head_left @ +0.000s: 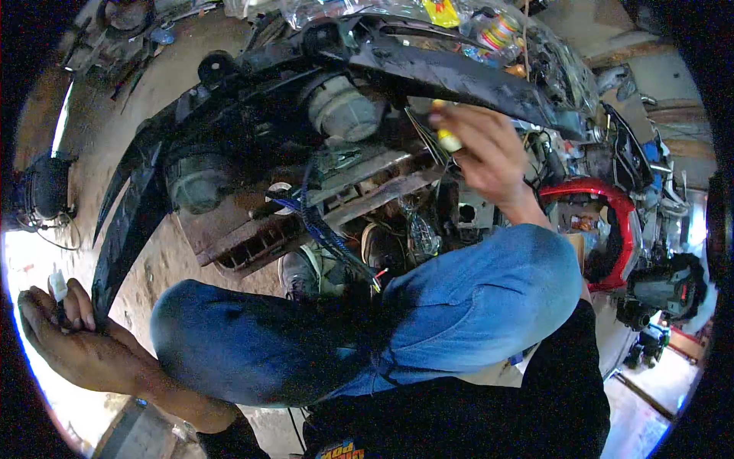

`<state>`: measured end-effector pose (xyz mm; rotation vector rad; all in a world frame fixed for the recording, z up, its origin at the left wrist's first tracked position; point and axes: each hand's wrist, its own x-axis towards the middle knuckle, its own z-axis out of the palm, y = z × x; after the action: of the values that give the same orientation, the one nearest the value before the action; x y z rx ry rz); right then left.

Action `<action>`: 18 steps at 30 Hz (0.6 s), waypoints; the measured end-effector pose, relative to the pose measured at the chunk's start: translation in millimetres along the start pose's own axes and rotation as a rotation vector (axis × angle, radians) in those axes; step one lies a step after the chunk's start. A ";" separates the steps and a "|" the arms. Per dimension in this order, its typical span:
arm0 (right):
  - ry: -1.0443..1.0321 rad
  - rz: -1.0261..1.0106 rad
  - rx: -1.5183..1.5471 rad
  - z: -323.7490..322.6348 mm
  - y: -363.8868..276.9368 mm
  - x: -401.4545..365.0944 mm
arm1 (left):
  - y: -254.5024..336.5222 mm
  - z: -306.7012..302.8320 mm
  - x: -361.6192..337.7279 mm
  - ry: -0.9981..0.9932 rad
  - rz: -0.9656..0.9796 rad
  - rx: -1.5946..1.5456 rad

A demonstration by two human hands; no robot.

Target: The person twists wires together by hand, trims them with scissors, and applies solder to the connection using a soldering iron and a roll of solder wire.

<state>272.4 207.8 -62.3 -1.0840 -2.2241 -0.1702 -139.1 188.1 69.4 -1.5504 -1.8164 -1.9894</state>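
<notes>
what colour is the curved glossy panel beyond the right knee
The curved glossy panel is bright red, best seen in the head view.

To your right, a glossy red curved trim piece [628, 229] lies near a bulky black housing [664, 289]. Ahead of you, clear plastic wrapping [312, 12] surrounds a yellow packet [441, 12]; at your far left sits a dark rounded unit [50, 187].

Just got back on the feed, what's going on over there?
A person's right hand, blurred, has a small yellow-and-white object at its fingers, beside the big curved black frame. The left hand, off at the side, holds a small white piece. Dark blue wiring hangs from the frame toward the person's knees.
</notes>
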 end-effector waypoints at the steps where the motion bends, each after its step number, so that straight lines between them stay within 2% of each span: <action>1: 0.050 0.029 -0.024 -7.1 5.8 -6.0 | -2.4 -1.1 1.8 -0.003 -0.010 -0.003; 2: 0.116 0.153 0.008 -9.4 7.7 -12.0 | -2.5 -0.5 1.9 -0.007 -0.023 -0.008; 4: 0.245 0.401 0.065 -11.8 11.6 -28.3 | 19.1 18.0 -1.1 0.131 -0.124 0.153; 6: 0.239 0.394 0.073 -11.5 22.9 -33.7 | 20.7 19.2 -6.3 0.140 -0.061 0.241; 8: 0.203 0.372 0.103 -10.0 16.8 -26.1 | -9.7 -6.3 -3.6 0.009 0.168 0.240; 10: 0.165 0.305 0.115 0.0 23.4 -30.2 | -15.9 -8.1 0.4 0.004 0.051 0.167; 12: 0.240 0.339 0.263 1.3 8.1 -22.7 | -8.3 -2.6 1.6 0.033 0.004 0.214; 13: 0.265 0.351 0.337 -0.1 1.4 -15.6 | -4.4 2.7 2.7 0.108 -0.070 0.228; 17: 0.208 0.286 0.751 -12.2 -2.7 19.3 | -16.2 -9.2 13.1 0.020 -0.007 0.191; 18: 0.222 0.256 0.783 -12.1 -2.7 25.4 | -15.8 -12.6 9.9 -0.132 0.685 0.590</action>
<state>265.1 218.2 -37.0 -0.8305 -1.6808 0.6121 -161.4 189.1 66.6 -1.7685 -1.4185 -0.9684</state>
